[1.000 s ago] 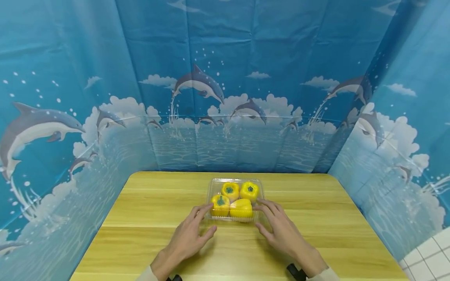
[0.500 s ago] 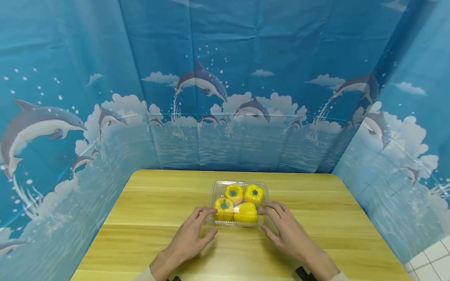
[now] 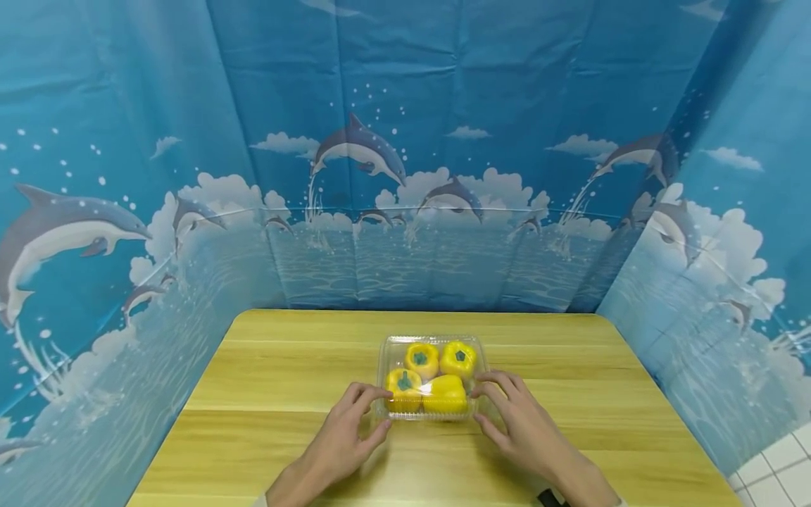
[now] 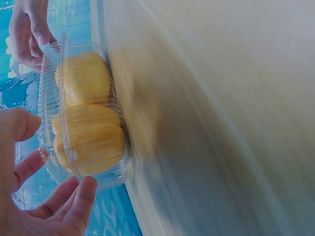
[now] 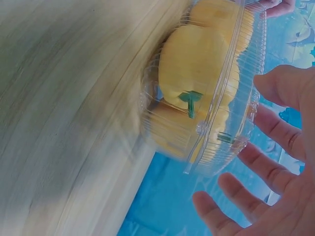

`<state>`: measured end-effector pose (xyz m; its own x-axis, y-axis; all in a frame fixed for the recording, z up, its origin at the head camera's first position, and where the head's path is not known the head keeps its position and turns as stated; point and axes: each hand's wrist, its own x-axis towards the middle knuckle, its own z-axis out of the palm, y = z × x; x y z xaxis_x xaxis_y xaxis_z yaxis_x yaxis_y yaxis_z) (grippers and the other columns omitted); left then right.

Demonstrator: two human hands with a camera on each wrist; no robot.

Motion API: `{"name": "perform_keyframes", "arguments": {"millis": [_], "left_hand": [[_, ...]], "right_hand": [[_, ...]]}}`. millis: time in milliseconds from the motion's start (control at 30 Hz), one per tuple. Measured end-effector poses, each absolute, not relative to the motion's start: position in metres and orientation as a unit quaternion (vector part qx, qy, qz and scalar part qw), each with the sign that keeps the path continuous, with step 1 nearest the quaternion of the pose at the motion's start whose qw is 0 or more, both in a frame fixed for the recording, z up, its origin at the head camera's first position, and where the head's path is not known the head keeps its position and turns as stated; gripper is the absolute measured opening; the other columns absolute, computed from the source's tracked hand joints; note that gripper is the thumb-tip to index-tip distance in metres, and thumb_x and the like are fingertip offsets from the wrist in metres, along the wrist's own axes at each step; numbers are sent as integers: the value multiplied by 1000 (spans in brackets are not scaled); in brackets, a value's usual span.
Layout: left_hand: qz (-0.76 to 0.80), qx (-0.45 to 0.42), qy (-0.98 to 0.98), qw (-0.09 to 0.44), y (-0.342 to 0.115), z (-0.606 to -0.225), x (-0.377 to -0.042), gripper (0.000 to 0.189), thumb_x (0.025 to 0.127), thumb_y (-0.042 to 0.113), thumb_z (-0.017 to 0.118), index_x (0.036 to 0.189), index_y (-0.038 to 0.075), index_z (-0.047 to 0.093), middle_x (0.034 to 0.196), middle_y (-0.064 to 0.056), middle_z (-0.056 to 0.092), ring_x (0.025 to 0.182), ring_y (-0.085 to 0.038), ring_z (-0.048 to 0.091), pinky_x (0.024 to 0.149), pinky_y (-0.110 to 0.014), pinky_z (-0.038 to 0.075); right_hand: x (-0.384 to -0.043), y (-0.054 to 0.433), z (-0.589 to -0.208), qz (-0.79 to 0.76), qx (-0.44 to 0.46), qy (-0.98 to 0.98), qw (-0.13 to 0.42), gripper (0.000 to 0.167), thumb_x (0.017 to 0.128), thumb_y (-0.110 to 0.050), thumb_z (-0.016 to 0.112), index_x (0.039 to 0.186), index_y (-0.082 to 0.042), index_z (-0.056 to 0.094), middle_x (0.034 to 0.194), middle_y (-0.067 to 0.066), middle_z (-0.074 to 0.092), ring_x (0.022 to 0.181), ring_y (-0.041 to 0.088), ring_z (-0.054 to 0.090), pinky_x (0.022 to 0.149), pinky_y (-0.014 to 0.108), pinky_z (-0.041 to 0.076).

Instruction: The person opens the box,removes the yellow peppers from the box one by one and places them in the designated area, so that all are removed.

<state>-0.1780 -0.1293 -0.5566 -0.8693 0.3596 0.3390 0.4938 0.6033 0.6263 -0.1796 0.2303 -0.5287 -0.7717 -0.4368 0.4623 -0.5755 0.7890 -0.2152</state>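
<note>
A clear plastic clamshell box [image 3: 392,355] stands on the table, its lid closed over several yellow bell peppers [image 3: 447,394]. Green stems show on all but the near right pepper, which lies on its side. At the box's near left corner my left hand [image 3: 336,440] has loosely bent fingers touching the lid and side. My right hand [image 3: 526,429] mirrors it at the right side, fingertips right at the wall. The left wrist view shows fingers [image 4: 81,201] spread along the box's edge. In the right wrist view, the thumb and fingers [image 5: 263,167] are spread beside the wall.
The box rests on a wooden table [image 3: 285,366] with rounded far corners. A blue curtain [image 3: 405,282] printed with dolphins hangs around the back and sides. White tiles [image 3: 769,468] show at the lower right.
The box with the peppers has slid towards the person and slightly right. Both hands stay at its near sides, the right one shifting a little rightward.
</note>
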Motion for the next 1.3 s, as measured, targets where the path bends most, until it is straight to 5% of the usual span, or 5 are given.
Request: {"name": "perform_keyframes", "arguments": {"millis": [233,567,933,1300], "left_hand": [[-406,-250,-875,86,-125,-559,-174,32,112,18,80,143,22,73,134,-5,67,121,-25,74,105,-43,71],[-410,-253,-873,75,-127,-560,-165,24,114,22,78,138,23,74,128,-3,65,116,-25,75,102,-44,71],[-439,-243,-861,82,-125,-560,-165,43,106,7,85,144,21,73,136,-6,66,122,-31,78,104,-45,72],[-450,-212,-865,66,-125,-564,-166,72,100,6,91,164,10,59,145,-11,63,122,-29,77,106,-41,70]], "right_hand": [[-175,236,-526,169,281,-920,213,33,96,-20,98,120,-24,76,140,0,74,130,27,69,103,56,66],[-170,235,-524,154,279,-921,225,29,95,-24,99,114,-26,77,126,-5,74,120,19,67,99,52,65],[-176,225,-518,118,292,-924,217,38,100,-32,95,133,-22,81,130,1,73,124,29,70,107,60,63],[-183,199,-519,117,346,-918,155,65,104,-38,91,163,-25,66,161,8,67,147,29,64,119,58,62]]}}
